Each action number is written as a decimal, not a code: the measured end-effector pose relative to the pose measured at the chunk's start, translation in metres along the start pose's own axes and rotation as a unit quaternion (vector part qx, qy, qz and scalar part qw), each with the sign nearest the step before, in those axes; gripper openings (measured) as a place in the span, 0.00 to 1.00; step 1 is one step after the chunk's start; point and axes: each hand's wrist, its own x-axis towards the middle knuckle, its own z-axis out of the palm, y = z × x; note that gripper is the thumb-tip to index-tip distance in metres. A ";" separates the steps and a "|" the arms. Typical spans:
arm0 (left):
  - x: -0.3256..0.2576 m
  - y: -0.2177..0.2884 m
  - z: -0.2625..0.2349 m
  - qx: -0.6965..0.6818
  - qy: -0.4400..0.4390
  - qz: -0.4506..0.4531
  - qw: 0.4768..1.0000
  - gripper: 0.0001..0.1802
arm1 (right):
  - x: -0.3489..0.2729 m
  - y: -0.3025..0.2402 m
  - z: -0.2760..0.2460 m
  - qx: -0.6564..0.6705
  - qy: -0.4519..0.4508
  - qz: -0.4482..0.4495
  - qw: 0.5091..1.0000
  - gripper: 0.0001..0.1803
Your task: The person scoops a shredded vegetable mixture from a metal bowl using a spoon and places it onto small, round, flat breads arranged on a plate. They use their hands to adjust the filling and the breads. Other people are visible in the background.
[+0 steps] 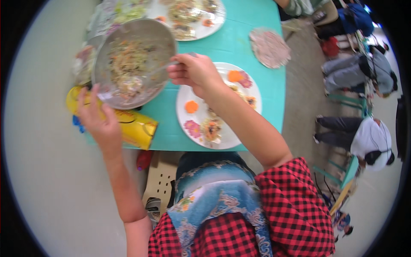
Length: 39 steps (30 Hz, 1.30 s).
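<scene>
While your right hand [192, 73] stays... no: with your right hand clenched on the spoon [165, 66], fingers curled round the handle end, keep the wrist low & drag gently so the mix doesn't spill over the rim. The spoon's long axis runs left-right, tip pointing left into the metal bowl [133, 63], handle toward your fist. Your left hand [99, 118] grasps the bowl's near-left rim, tilting it up off the teal table [233, 43]; hold that tilt steady. The bowl sits far-left, above a yellow packet [132, 126]. Right of it, under your forearm, is a white plate [222, 135] w/ small garnished portions; another plate [201, 21] lies farther off.
</scene>
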 end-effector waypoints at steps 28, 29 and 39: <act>-0.045 0.088 0.031 -0.179 0.090 -0.082 0.976 0.23 | -0.109 -0.027 -0.219 -0.190 0.072 -0.286 0.936 0.09; -0.046 0.089 0.032 -0.185 0.091 -0.085 0.975 0.23 | -0.108 -0.022 -0.219 -0.226 0.054 -0.293 0.927 0.08; -0.050 0.095 0.031 -0.177 0.097 -0.102 0.974 0.26 | -0.100 -0.031 -0.224 -0.491 -0.062 -0.475 0.728 0.07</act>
